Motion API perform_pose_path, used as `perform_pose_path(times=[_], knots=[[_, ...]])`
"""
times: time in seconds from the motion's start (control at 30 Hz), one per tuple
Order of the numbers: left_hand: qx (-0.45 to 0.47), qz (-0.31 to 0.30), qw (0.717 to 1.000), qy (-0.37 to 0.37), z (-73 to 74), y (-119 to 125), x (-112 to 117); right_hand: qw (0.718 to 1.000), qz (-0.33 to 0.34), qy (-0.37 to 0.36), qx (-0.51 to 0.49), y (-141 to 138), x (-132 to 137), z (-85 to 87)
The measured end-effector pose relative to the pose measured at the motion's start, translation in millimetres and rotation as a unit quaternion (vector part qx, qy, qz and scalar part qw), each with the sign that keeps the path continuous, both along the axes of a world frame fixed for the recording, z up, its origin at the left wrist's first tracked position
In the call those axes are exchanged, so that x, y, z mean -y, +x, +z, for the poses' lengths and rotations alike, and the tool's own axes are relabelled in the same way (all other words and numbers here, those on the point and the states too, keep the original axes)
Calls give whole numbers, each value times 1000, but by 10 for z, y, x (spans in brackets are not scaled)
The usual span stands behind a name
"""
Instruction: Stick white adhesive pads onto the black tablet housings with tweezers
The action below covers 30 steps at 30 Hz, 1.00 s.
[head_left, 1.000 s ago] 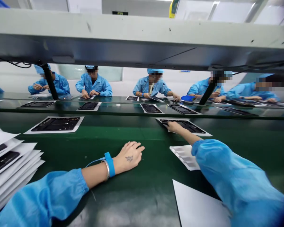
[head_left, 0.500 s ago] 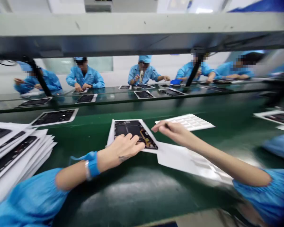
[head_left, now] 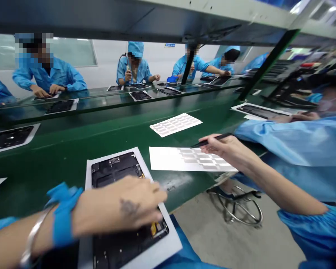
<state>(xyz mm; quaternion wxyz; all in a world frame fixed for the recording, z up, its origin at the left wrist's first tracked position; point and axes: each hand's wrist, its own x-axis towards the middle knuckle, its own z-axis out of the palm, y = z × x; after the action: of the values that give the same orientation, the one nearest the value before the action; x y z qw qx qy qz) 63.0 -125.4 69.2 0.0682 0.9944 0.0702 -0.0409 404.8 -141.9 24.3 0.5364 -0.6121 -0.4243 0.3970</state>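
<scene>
My right hand (head_left: 222, 145) is closed round black tweezers (head_left: 217, 139). Their tip points left, at or just above a white sheet of grey rectangular stickers (head_left: 197, 158); contact cannot be told. Below and to the left, an opened tablet (head_left: 114, 170) shows its dark inside and lies on a white backing (head_left: 168, 243) by the bench's near edge. Across its middle reaches my left hand (head_left: 126, 205), slightly blurred, with thumb and fingers apart near the tablet's right side. That hand hides part of the tablet, and I cannot tell whether it touches it.
Another sticker sheet (head_left: 176, 124) lies farther back on the green bench (head_left: 100, 138). More opened tablets (head_left: 11, 139) rest at left and along the far side, where co-workers in blue sit. A co-worker's sleeve (head_left: 291, 142) is close at right. A shelf (head_left: 156, 22) hangs overhead.
The view has turned right. The tablet and my left hand are now closer to me, near the bench edge. My right hand has come over the sticker sheet, its tweezers now clearly seen.
</scene>
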Motion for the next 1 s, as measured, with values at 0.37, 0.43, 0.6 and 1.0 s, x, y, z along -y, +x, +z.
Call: perform_pose_path(times=[0.37,0.43,0.6,1.0], knots=[[53,-73,995,-48,-776,1144,-972,989,47,-84,112,109,66,-221],[46,-72,995,-57,-796,1146,-962,986,49,-97,124,112,42,-208],[68,-67,993,-64,-838,1151,-953,979,72,-126,141,70,-42,-149],[107,-64,990,-66,-922,1173,-953,969,77,-196,127,127,-123,-70]])
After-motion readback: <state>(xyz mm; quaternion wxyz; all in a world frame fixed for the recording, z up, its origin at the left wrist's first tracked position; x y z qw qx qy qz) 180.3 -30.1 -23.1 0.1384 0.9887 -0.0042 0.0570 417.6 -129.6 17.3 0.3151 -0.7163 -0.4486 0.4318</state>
